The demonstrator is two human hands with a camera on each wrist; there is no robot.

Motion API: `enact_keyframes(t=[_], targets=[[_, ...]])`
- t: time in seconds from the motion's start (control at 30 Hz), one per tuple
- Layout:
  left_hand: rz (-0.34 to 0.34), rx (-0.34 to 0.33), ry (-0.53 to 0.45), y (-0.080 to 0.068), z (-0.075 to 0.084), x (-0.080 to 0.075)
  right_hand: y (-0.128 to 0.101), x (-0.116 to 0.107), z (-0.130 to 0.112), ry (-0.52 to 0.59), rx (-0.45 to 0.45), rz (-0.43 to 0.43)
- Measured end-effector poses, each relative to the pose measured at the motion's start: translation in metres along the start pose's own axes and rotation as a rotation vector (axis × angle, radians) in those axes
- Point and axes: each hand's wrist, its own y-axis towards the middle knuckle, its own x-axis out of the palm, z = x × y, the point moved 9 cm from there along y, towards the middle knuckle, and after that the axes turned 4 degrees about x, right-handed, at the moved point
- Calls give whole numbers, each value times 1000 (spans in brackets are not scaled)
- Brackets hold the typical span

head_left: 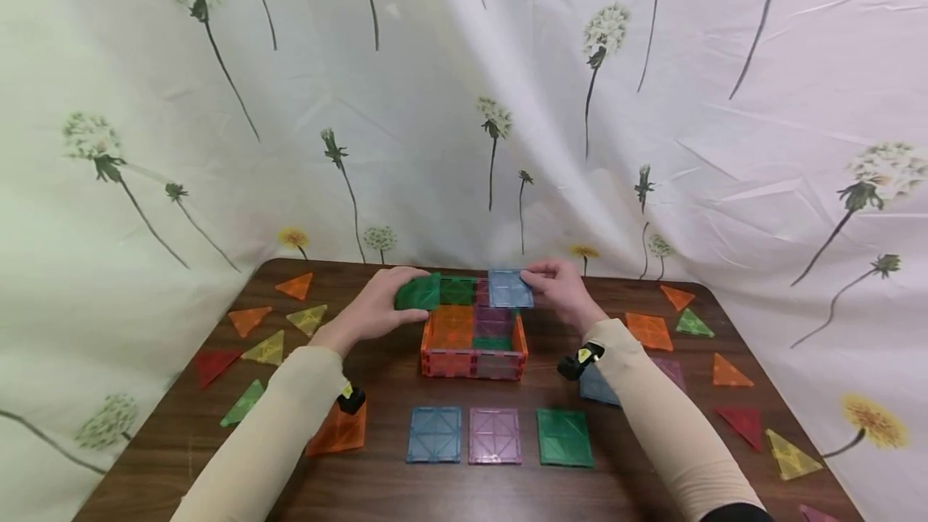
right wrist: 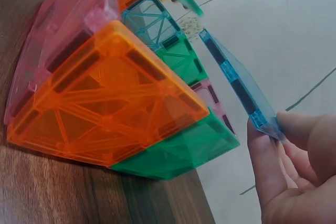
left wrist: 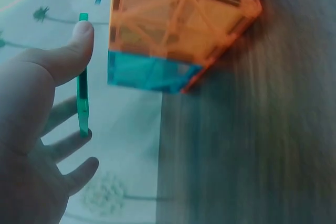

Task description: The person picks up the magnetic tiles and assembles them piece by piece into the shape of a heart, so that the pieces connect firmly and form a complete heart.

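Observation:
An open box of magnetic tiles point(head_left: 474, 341) with orange, pink and green walls stands mid-table; it also shows in the wrist views point(left wrist: 178, 24) point(right wrist: 110, 103). My left hand point(head_left: 377, 308) pinches a green square tile point(head_left: 418, 292) point(left wrist: 82, 77) between thumb and fingers at the box's far left top. My right hand point(head_left: 561, 290) pinches a blue square tile point(head_left: 509, 288) point(right wrist: 239, 85) by its edge over the box's far right top. The two tiles are held roughly level, side by side, with a small gap between them.
Blue point(head_left: 434, 434), pink point(head_left: 495, 435) and green point(head_left: 564, 437) squares lie in a row near the front edge. An orange square point(head_left: 337, 430) lies under my left forearm. Triangles point(head_left: 270, 348) are scattered left and right point(head_left: 728, 373). A flowered curtain point(head_left: 464, 103) hangs behind the table.

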Motion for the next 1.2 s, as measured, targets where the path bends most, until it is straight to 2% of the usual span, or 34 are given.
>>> enact_keyframes(t=[0.2,0.47,0.67,0.97,1.1,1.2], targets=[[-63,13,13,22,9,16,2,9,1,4,13,-8],[-99,-5,13,37,19,24,3,18,-6,-41,-6,-11],[-129,-10,19,44,19,32,6,21,-8,-37,-4,-5],[-147,-8,26,47,16,40,8,21,0,-42,57,4],[-145,-8,23,50,17,41,10,20,1,-86,53,9],[-142,-6,17,52,17,42,12,18,-1,-163,27,27]])
